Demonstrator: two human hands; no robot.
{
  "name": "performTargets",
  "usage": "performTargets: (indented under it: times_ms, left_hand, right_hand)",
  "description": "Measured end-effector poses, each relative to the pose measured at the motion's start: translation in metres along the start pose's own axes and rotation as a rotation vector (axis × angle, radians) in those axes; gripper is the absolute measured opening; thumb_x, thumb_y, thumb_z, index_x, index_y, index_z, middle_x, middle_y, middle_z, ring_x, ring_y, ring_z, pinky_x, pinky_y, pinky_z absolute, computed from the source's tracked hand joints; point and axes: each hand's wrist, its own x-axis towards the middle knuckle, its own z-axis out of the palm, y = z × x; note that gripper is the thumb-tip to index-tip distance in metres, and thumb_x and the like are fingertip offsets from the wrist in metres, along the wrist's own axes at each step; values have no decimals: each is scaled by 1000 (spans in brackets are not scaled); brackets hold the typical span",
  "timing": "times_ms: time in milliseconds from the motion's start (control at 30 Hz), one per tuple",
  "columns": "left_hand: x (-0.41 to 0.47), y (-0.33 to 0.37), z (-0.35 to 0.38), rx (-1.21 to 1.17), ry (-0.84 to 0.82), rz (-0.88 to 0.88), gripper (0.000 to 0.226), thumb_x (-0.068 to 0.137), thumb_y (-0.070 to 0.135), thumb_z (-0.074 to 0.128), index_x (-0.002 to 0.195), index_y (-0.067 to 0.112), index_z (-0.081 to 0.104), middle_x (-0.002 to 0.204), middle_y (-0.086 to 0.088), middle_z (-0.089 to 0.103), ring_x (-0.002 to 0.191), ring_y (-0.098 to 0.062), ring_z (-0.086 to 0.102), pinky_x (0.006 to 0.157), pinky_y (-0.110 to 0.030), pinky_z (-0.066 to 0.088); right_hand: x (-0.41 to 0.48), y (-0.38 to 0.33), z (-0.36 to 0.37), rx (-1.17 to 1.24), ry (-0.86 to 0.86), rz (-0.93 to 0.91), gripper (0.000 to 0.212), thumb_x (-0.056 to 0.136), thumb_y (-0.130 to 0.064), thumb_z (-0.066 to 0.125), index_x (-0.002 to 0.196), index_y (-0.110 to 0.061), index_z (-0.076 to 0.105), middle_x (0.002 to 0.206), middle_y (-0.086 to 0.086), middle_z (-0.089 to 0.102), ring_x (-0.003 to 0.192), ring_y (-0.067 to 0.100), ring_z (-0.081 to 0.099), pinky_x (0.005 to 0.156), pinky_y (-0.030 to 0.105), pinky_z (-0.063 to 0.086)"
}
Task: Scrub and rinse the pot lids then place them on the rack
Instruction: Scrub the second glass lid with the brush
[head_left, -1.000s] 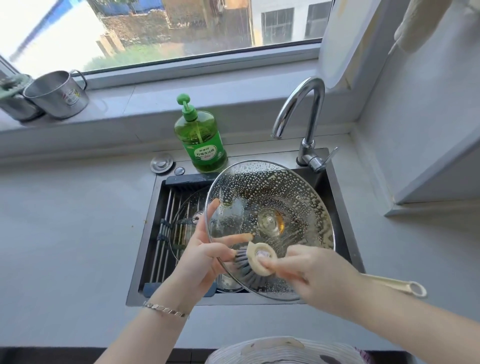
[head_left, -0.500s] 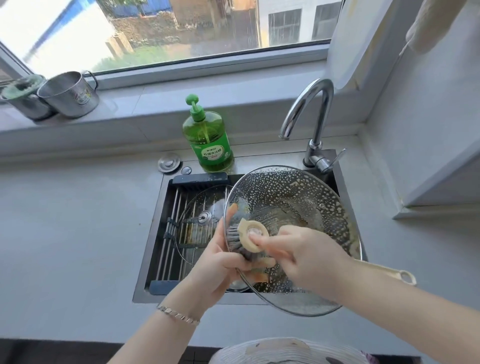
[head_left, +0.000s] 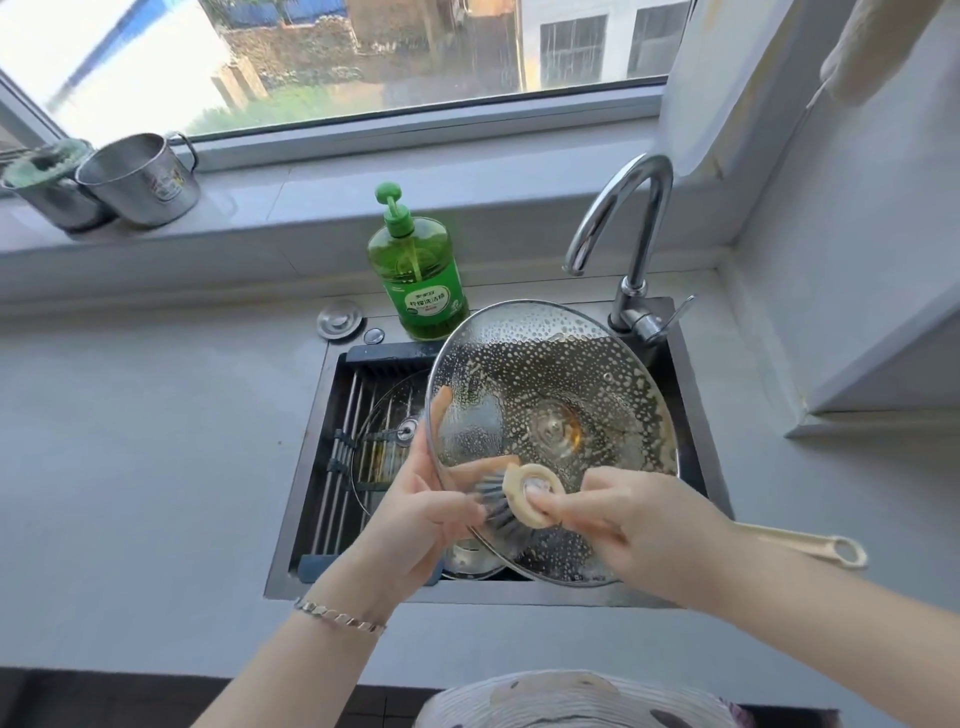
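A large glass pot lid (head_left: 561, 384), covered in soap suds, is held tilted over the sink. My left hand (head_left: 421, 504) grips its left rim, fingers showing through the glass. My right hand (head_left: 639, 525) holds a cream dish brush (head_left: 524, 493) near its head, the dark bristles pressed on the lid's lower left part. The brush handle sticks out to the right past my wrist. A second glass lid (head_left: 387, 431) lies on the roll-up rack (head_left: 337, 452) across the left half of the sink.
A green dish soap bottle (head_left: 415, 270) stands behind the sink, next to a round sink plug (head_left: 340, 319). The chrome faucet (head_left: 623, 228) arches over the back right corner. Two steel pots (head_left: 140, 179) sit on the windowsill at left. Grey counter surrounds the sink.
The brush head moved up and left across the lid, then back down toward its lower left rim. The lid stays tilted in my left hand.
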Motion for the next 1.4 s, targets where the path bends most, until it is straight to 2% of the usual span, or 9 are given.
performTargets:
  times_ms: [133, 300, 500, 667, 833, 1000, 1100, 1267, 1400]
  left_hand:
    - [2, 0, 2, -53, -9, 14, 107, 58, -22, 45, 134, 53, 33, 123, -24, 60, 89, -42, 67, 70, -53, 55]
    - [-4, 4, -13, -60, 2, 11, 108, 58, -20, 48, 131, 59, 34, 116, -31, 61, 98, -49, 63, 66, -43, 56]
    - [1, 0, -1, -117, 0, 15, 105, 56, -23, 43, 132, 50, 38, 116, -27, 63, 92, -41, 67, 71, -55, 56]
    - [-3, 4, -12, -181, 47, 21, 113, 52, -30, 44, 129, 52, 43, 111, -35, 61, 84, -46, 66, 60, -46, 57]
    - [-7, 9, -10, -137, 30, 11, 106, 59, -29, 42, 128, 51, 45, 112, -37, 60, 85, -49, 65, 59, -46, 59]
    - [-3, 2, -9, -151, 3, -14, 108, 52, -25, 50, 129, 51, 45, 112, -37, 59, 84, -49, 65, 60, -47, 58]
    - [-5, 1, -11, -167, -15, -4, 110, 49, -26, 61, 128, 50, 46, 114, -38, 58, 89, -51, 63, 61, -48, 58]
    - [-5, 4, -17, -205, 79, -14, 103, 57, -22, 47, 131, 49, 42, 111, -37, 60, 90, -53, 63, 57, -44, 59]
    - [0, -1, -19, -272, 47, -45, 124, 21, -12, 79, 126, 46, 48, 115, -40, 56, 93, -57, 61, 58, -45, 58]
  right_hand:
    - [23, -4, -6, -66, 76, -20, 44, 84, -30, 36, 121, -36, 58, 65, -3, 48, 48, 22, 49, 40, 33, 43]
    - [-16, -5, -6, -70, -117, -73, 43, 81, -27, 40, 120, -42, 53, 66, -11, 46, 44, 13, 46, 38, 23, 40]
    - [20, -4, -5, -90, 111, -17, 49, 82, -34, 28, 121, -37, 59, 66, -1, 52, 49, 23, 51, 42, 30, 42]
    - [-17, 15, -6, -102, 44, -44, 41, 83, -26, 41, 118, -40, 58, 63, -12, 44, 45, 13, 47, 38, 26, 40]
    - [-20, 68, -25, -380, 44, 411, 43, 98, -28, 34, 132, -55, 38, 73, -8, 33, 79, 20, 54, 68, 33, 47]
    - [-28, 32, 0, -187, 55, 39, 46, 82, -20, 49, 122, -44, 53, 63, -15, 29, 48, 5, 31, 37, 18, 28]
    - [-22, 66, -17, -306, 123, 268, 46, 93, -19, 49, 126, -51, 48, 68, -14, 41, 56, 10, 38, 47, 20, 31]
    - [-17, 107, -42, 736, 629, 938, 25, 90, -22, 59, 114, -15, 56, 70, 7, 50, 37, 5, 30, 36, 18, 25]
    - [-5, 91, -32, 1238, 442, 1034, 35, 81, -42, 62, 88, -9, 53, 63, 5, 58, 29, 1, 18, 26, 11, 12]
